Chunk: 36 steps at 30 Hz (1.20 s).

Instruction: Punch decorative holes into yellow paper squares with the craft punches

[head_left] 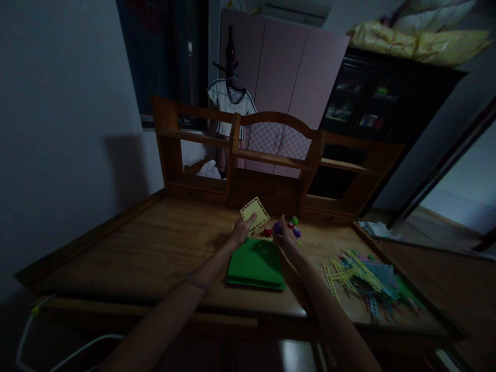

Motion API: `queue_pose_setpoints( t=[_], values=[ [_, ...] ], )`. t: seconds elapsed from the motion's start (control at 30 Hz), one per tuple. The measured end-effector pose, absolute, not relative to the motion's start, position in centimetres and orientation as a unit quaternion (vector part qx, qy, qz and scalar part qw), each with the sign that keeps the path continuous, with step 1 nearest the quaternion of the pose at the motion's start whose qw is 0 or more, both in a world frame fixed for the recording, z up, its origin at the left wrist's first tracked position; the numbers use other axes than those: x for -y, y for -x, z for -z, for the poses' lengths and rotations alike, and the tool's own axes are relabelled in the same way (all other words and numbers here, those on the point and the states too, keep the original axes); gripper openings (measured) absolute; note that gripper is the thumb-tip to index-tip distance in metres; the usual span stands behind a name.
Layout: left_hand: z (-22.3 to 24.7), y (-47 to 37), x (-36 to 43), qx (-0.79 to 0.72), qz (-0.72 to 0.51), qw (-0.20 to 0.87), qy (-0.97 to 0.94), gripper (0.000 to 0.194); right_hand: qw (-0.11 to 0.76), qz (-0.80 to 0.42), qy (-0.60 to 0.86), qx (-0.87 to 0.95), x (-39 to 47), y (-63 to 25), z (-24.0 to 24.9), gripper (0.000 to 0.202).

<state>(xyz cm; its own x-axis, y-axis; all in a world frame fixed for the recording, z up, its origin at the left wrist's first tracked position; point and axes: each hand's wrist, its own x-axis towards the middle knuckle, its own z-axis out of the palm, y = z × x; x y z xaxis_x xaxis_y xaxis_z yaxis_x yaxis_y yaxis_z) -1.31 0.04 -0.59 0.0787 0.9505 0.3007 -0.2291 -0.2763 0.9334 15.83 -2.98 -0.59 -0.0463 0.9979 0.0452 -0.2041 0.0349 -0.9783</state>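
My left hand pinches a pale yellow paper card whose border is lined with small cut-outs. The card is tilted up above the desk. Just to its right, my right hand is closed around a small purple craft punch, thumb up. Near the hands lie a red punch, a green punch and another purple punch. Below both hands is a stack of green sheets. Tiny paper bits are scattered behind it.
Cut paper strips in yellow, blue and green are heaped on the right of the wooden desk. A wooden shelf unit rises along the back edge. A white cable hangs at the front left.
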Motion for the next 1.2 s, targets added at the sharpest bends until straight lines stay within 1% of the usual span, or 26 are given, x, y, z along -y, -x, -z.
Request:
queue_pose_setpoints(
  t=[0.2, 0.4, 0.53, 0.9, 1.03, 1.2],
  values=[
    [1.3, 1.1, -0.5, -0.345, -0.555, 0.477, -0.587, 0.049, 0.494, -0.608, 0.384, 0.488, 4.4, -14.7, 0.2, 0.053],
    [1.7, 1.0, -0.8, -0.377, -0.528, 0.472, -0.597, 0.045, 0.501, -0.602, 0.396, 0.479, 4.3, -14.8, 0.2, 0.054],
    [1.6, 0.9, -0.7, -0.357, -0.52, 0.466, -0.62, 0.043, 0.494, -0.612, 0.4, 0.471, 3.6, -15.0, 0.8, 0.056],
    [1.7, 1.0, -0.9, -0.368, -0.528, 0.456, -0.614, 0.041, 0.493, -0.609, 0.408, 0.469, 3.5, -15.1, 0.8, 0.055],
    [1.5, 0.8, -0.7, -0.357, -0.526, 0.474, -0.609, 0.043, 0.492, -0.609, 0.418, 0.462, 3.7, -14.9, 0.6, 0.055],
    [1.1, 0.8, -0.4, -0.354, -0.52, 0.459, -0.627, 0.045, 0.49, -0.614, 0.41, 0.463, 4.0, -14.9, 0.4, 0.053]
  ],
)
